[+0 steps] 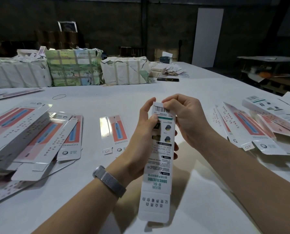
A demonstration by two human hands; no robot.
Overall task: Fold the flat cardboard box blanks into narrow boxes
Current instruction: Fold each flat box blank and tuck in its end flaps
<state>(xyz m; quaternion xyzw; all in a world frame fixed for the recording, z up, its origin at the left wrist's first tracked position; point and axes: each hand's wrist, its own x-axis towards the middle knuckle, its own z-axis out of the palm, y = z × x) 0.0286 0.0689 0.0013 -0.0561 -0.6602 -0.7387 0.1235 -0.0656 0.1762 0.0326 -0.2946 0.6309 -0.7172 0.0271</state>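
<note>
cardboard box blank (159, 159) held up above the white table (107, 102), in front of the body, already formed into a narrow tube. left hand (146, 132) wrapped around the upper-middle part, thumb across the printed face. right hand (183, 115) at the far end, fingertips (164, 103) pinching the small end flap near the barcode, seemingly tucking it in. near end flap (154, 205) open, hanging flat toward the body, not yet folded.

judged as roughly in the middle for this one piece: sides shaped, one end being closed, other end left to do. for the whole task, much left: pile of flat blanks (31, 137) spread on the left side, one single blank (114, 132) lying just beyond the hands. on the right a second heap (252, 129), with what looks like a folded box (272, 110) on top; cannot tell how many there are finished.

farther back, wrapped bundles (73, 68) in a row, loose rubber band (59, 96), dark phone (168, 79) near a small paper stack. metal watch band (110, 181) on the left wrist.

nothing directly in the way of the hands; only the nearby single blank could be brushed when lowering the box.
</note>
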